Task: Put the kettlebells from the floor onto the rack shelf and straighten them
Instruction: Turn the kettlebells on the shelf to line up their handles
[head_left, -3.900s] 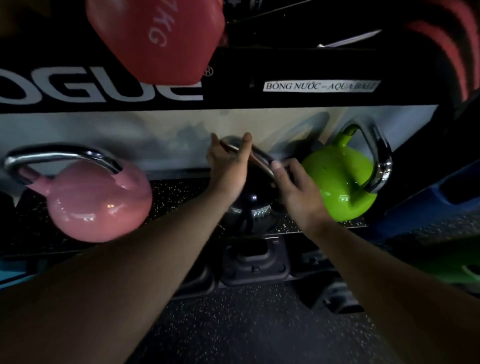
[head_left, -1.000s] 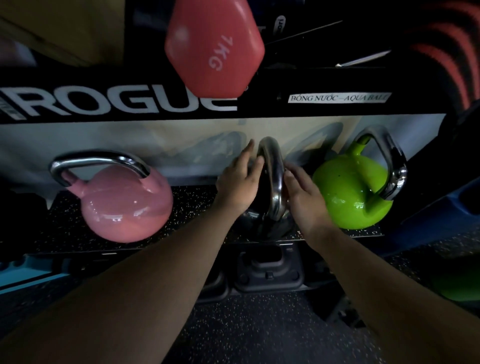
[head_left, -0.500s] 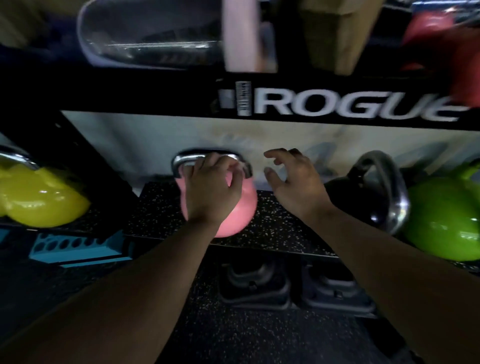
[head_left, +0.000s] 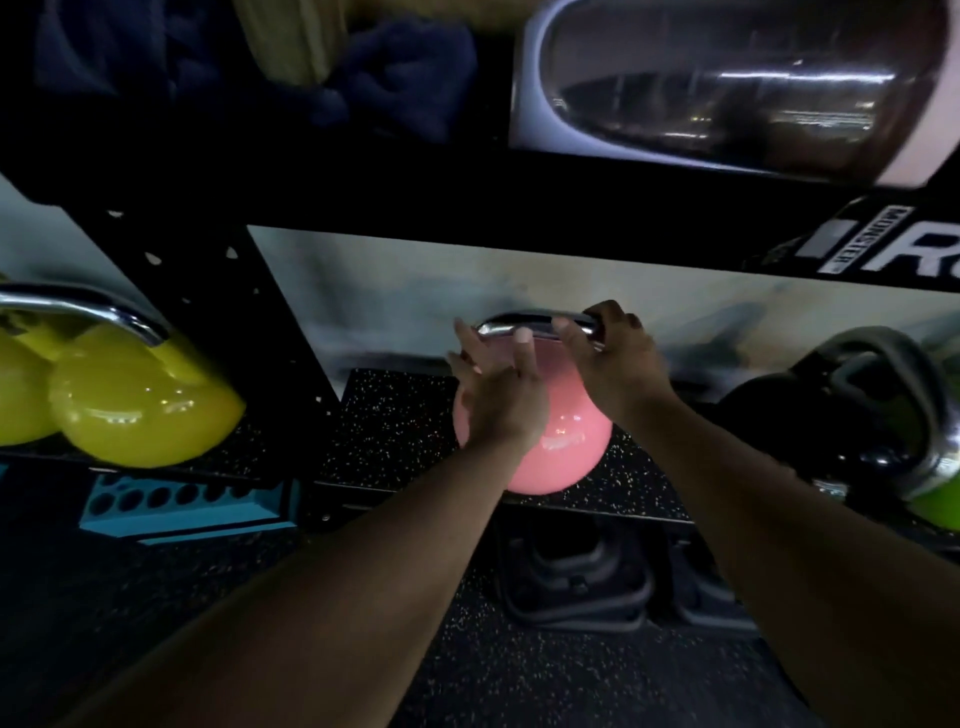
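**Pink kettlebell being squared up on the shelf; most of the row already in place**

The right hand (head_left: 618, 358) has its grip closed around the right end of the chrome handle (head_left: 535, 325) of a pink kettlebell (head_left: 566, 447). The left hand (head_left: 498, 384) is spread wide, fingers (head_left: 522, 345) splayed and loose, touching or just beside the left end of that handle and holding nothing; whether it actually rests on the metal cannot be told. Both forearms reach in from the bottom of the view.

The pink kettlebell sits upright on the speckled rubber rack shelf (head_left: 395, 415), its handle lying roughly parallel to the pale wall behind. To its right on the same shelf stands a black kettlebell (head_left: 795, 421), its handle turned edge-on towards the viewer, and past it a sliver of a green kettlebell (head_left: 935, 506) at the frame's edge. To the left, beyond a black rack upright (head_left: 249, 322), two yellow kettlebells (head_left: 140, 400) sit close together in the neighbouring bay.

Judging from this, the lifting looks largely finished: no kettlebell shows on the visible patch of floor (head_left: 519, 675), only dark moulded objects under the shelf whose nature is unclear. What seems left is straightening, the pink one in hand, and possibly matching handle directions along the row.
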